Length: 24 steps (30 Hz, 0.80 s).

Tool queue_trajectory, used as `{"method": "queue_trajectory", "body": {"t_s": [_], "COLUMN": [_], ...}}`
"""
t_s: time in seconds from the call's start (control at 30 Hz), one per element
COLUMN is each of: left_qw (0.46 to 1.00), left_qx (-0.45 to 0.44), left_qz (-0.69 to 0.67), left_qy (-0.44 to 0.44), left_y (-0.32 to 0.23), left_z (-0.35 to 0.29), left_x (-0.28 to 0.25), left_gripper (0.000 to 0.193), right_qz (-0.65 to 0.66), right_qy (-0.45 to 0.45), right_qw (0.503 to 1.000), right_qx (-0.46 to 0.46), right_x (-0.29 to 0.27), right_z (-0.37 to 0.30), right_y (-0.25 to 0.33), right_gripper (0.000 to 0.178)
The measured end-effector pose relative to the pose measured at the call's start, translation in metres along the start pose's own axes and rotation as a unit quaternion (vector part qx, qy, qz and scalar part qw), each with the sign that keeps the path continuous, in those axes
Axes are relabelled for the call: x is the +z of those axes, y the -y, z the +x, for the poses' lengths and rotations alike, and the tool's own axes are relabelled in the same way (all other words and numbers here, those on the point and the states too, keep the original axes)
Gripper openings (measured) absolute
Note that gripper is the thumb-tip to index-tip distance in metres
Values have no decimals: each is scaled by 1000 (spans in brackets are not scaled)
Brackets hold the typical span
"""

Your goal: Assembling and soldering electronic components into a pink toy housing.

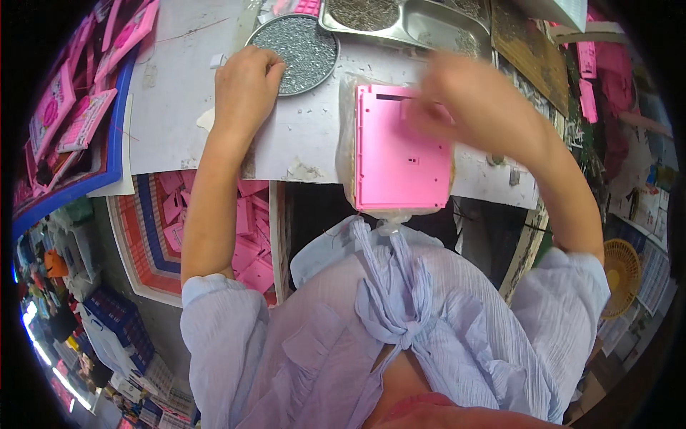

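My left hand point(248, 84) rests at the left rim of a round dish point(334, 68) filled with small silvery metal pieces point(296, 50). Its fingers are curled in and the thumb lies against them; anything between them is hidden. A flat pink plastic panel point(393, 168) with a dark slot near its top and small holes lies on a pad wrapped in clear plastic point(348, 136) at the table's front edge. Over the panel's upper right hangs my right hand point(461, 89), smeared by motion. Whether its fingers hold something cannot be made out.
A steel compartment tray point(393, 32) with small metal pieces stands at the back. Pink parts with printed faces fill a blue-edged bin point(118, 154) on the left. Below the table, a crate point(121, 222) holds more pink parts. A brown board point(532, 53) lies back right.
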<state>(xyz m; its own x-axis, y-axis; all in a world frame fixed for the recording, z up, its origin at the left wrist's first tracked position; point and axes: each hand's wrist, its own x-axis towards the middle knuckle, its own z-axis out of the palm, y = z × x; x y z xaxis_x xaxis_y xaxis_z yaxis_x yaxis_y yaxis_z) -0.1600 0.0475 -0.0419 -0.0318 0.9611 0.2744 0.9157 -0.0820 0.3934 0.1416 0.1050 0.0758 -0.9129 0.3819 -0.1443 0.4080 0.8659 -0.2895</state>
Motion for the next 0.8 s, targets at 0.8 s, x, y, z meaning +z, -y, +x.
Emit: {"method": "queue_trajectory", "body": {"t_s": [0.8], "left_qw": [965], "left_qx": [225], "left_qz": [-108], "left_qy": [-78], "left_y": [-101], "left_z": [-30], "left_x": [12], "left_gripper": [15], "right_qz": [379], "right_qy": [-231], "right_qw": [887], "right_qx": [124], "right_x": [43], "right_z": [16], "right_y": [-52], "right_gripper": [4]}}
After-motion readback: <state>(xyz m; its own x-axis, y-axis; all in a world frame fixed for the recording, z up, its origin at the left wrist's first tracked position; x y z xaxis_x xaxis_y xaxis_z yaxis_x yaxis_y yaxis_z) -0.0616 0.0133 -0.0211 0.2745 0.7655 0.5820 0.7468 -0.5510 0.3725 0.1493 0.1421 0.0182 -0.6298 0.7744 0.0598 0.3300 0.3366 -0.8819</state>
